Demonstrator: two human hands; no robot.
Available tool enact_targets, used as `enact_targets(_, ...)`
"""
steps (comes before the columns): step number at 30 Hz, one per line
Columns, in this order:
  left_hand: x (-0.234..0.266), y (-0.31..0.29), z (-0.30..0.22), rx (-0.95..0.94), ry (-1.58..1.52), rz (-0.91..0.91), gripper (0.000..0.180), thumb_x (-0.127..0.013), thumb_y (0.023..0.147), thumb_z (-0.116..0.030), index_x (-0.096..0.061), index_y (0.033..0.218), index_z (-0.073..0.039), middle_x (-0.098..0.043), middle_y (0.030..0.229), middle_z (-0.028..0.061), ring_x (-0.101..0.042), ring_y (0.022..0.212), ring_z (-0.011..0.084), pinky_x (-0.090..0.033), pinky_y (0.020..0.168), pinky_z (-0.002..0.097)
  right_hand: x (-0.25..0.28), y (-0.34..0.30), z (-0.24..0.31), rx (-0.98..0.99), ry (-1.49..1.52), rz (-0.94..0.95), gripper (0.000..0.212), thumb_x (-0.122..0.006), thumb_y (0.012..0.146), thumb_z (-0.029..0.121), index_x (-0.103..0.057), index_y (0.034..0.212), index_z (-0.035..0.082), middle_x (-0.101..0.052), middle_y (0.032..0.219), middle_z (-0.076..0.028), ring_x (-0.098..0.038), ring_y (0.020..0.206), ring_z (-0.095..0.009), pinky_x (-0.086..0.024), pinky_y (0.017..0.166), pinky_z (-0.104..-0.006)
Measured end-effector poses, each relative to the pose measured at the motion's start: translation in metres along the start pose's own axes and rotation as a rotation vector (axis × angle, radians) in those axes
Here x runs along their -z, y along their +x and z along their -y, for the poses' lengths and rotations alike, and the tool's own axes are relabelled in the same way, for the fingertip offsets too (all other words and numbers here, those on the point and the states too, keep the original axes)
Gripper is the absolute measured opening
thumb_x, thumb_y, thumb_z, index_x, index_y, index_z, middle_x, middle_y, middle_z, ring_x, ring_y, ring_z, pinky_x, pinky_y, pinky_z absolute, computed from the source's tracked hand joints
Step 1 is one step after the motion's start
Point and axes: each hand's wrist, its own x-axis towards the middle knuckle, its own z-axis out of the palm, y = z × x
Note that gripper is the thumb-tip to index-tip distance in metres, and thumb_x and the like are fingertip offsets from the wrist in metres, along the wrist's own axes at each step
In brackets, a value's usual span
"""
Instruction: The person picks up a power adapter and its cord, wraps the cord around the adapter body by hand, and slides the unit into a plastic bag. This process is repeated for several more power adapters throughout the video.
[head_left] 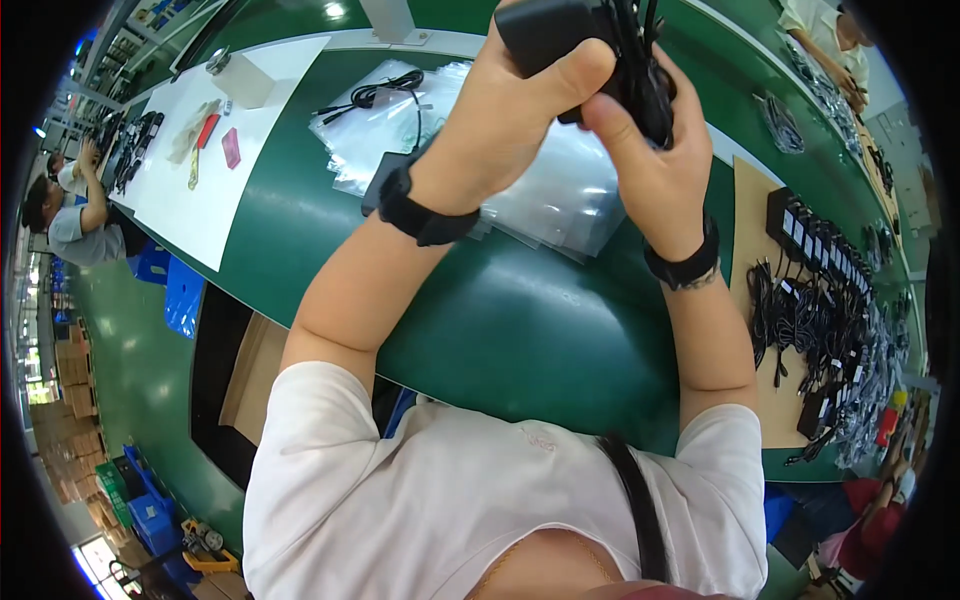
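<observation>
Both my hands are raised over the far part of the green table point(500, 340). My left hand point(510, 115) is closed around a black power adapter point(553, 38), thumb lying across its side. Beside it, my right hand point(665, 165) grips the adapter's bundled black cable point(648, 105), with the fingers wrapped behind it. Beneath them lies a spread stack of clear plastic bags point(560, 205). Another black adapter point(382, 182) rests at the stack's left edge, partly hidden by my left wrist. A loosely coiled black cable point(385, 92) lies on the bags.
On the right, cardboard point(745, 230) carries rows of black adapters point(822, 240) with bundled cables and bagged ones beyond. A white sheet point(210, 190) at left holds a pink block point(231, 148), a red-handled tool point(208, 130) and a metal-topped container point(240, 78). Other people sit at both sides.
</observation>
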Motion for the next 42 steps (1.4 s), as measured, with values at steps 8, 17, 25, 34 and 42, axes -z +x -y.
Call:
enact_targets(8,0.048,-0.062,0.023,-0.008,1.583,0.147,0.058,-0.073,0.066,-0.036,-0.054,0.103,0.006,-0.051,0.098,0.0202,-0.052,0.089,0.0342,-0.046,0.075,0.0366,0.052,0.028,0.015,-0.015,0.289,-0.22,0.028,-0.061,0.083,0.012,-0.053,0.106,-0.002,-0.059,0.087,-0.005,-0.056,0.073,-0.011,-0.046,0.066,-0.0232)
enact_targets(17,0.032,-0.043,0.062,0.107,1.815,0.063,0.06,-0.071,0.064,-0.045,-0.054,0.083,0.01,-0.051,0.087,0.0244,-0.055,0.074,0.0372,-0.049,0.063,0.0418,0.052,0.041,0.015,0.02,1.797,0.179,0.019,-0.059,0.085,0.016,-0.059,0.095,0.0,-0.06,0.085,-0.003,-0.055,0.07,-0.01,-0.045,0.065,-0.023)
enact_targets(25,0.041,-0.013,0.058,0.494,1.733,0.193,0.031,-0.058,0.067,-0.027,-0.06,0.075,0.003,-0.059,0.069,0.0206,-0.058,0.066,0.0351,-0.048,0.064,0.0386,0.062,0.037,0.03,0.136,1.676,0.126,0.022,-0.061,0.083,0.018,-0.057,0.094,0.0,-0.059,0.083,-0.003,-0.054,0.07,-0.01,-0.043,0.064,-0.0219)
enact_targets(34,0.057,-0.056,0.002,-0.103,1.782,-0.149,0.031,-0.063,0.068,-0.025,-0.058,0.085,0.001,-0.058,0.08,0.0205,-0.053,0.079,0.0376,-0.044,0.068,0.0433,0.069,0.034,0.038,0.247,0.055,-0.276,0.023,-0.062,0.083,0.019,-0.056,0.094,0.0,-0.059,0.082,-0.003,-0.053,0.07,-0.01,-0.043,0.063,-0.0223)
enact_targets(42,0.096,-0.094,-0.033,0.379,1.923,-0.19,0.046,-0.07,0.064,-0.037,-0.062,0.085,0.003,-0.06,0.084,0.021,-0.059,0.079,0.0296,-0.046,0.071,0.0355,0.099,0.043,0.013,0.291,0.265,-0.227,0.014,-0.056,0.084,0.002,-0.06,0.094,-0.005,-0.061,0.092,-0.01,-0.059,0.084,-0.018,-0.051,0.08,-0.0356)
